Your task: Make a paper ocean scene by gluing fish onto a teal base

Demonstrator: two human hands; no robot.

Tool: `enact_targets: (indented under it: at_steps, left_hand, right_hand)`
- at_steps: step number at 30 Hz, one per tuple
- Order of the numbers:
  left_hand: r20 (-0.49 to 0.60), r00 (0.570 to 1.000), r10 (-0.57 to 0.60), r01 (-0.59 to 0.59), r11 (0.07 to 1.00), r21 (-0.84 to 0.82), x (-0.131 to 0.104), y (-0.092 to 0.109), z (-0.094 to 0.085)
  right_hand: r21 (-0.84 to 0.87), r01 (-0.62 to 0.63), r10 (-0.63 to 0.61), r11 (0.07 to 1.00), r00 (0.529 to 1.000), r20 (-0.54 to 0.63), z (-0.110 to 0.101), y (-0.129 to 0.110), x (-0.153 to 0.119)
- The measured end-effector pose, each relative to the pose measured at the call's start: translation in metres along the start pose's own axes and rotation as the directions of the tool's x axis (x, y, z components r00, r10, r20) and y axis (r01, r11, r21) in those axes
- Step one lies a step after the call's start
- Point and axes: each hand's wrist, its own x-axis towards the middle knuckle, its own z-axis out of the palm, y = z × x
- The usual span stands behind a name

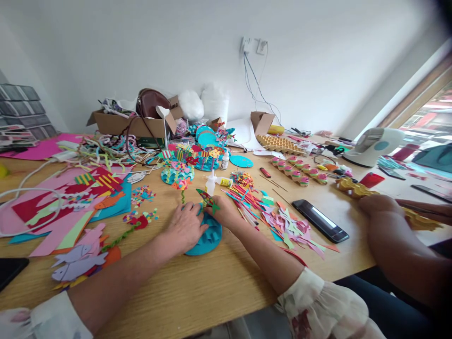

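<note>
My left hand (187, 227) lies over the left side of a round blue paper base (201, 249) with ruffled blue paper on top, its fingers bent on the piece and thumb pointing right. My right hand (219, 213) is closed at the far side of the base, fingers pinched at a green paper fish (207, 199) with red spots; the fingertips are partly hidden. Just beyond my left hand, an orange paper fish (182, 183) stands on a green twisted stem. Behind my hands stand a clear glue bottle (210, 184) and a yellow-labelled glue bottle (224, 181) lying on its side.
Finished-looking blue bases with fish (177, 173) stand behind. Coloured paper sheets (38, 200) and paper fish (79, 263) lie left. Paper scraps (291, 223), sticks (242, 202) and a phone (319, 220) lie right. Another person's arm (391, 235) rests at the far right, near egg-carton pieces (353, 186).
</note>
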Motion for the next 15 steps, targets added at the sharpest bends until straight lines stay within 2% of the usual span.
enact_targets:
  at_steps: [4,7,8,9,10,12,13,15]
  left_hand:
    - [-0.085,0.995,0.055,-0.058,0.998,-0.029,-0.007,-0.004,-0.005]
    - [-0.123,0.991,0.050,-0.073,0.979,-0.189,-0.014,-0.023,-0.005]
    - [-0.143,0.990,-0.002,-0.042,0.953,-0.301,-0.015,-0.033,-0.003]
    - [-0.154,0.982,-0.107,0.032,0.905,-0.423,-0.016,-0.043,-0.001]
    - [-0.121,0.964,-0.235,0.138,0.837,-0.529,-0.016,-0.054,0.001]
    - [0.076,0.898,-0.433,0.366,0.642,-0.674,-0.014,-0.073,0.007]
    - [0.114,0.889,-0.444,0.394,0.614,-0.684,-0.013,-0.081,0.010]
    - [0.116,0.889,-0.443,0.389,0.599,-0.700,-0.008,-0.092,0.015]
  right_hand:
    - [0.035,-0.002,0.002,0.999,1.000,0.004,0.000,0.001,-0.001]
    - [0.065,-0.017,0.017,0.998,1.000,0.007,0.001,0.001,-0.001]
    - [0.075,-0.021,0.021,0.997,1.000,0.008,0.001,0.001,-0.001]
    - [0.084,-0.024,0.024,0.996,1.000,0.009,0.001,0.001,-0.001]
    - [0.093,-0.027,0.026,0.995,1.000,0.011,0.001,0.001,-0.001]
    - [0.112,-0.030,0.029,0.993,0.999,0.014,0.000,0.002,-0.001]
    - [0.122,-0.031,0.030,0.992,0.999,0.016,0.000,0.003,-0.001]
    - [0.145,-0.031,0.028,0.989,0.999,0.020,-0.001,0.004,-0.001]
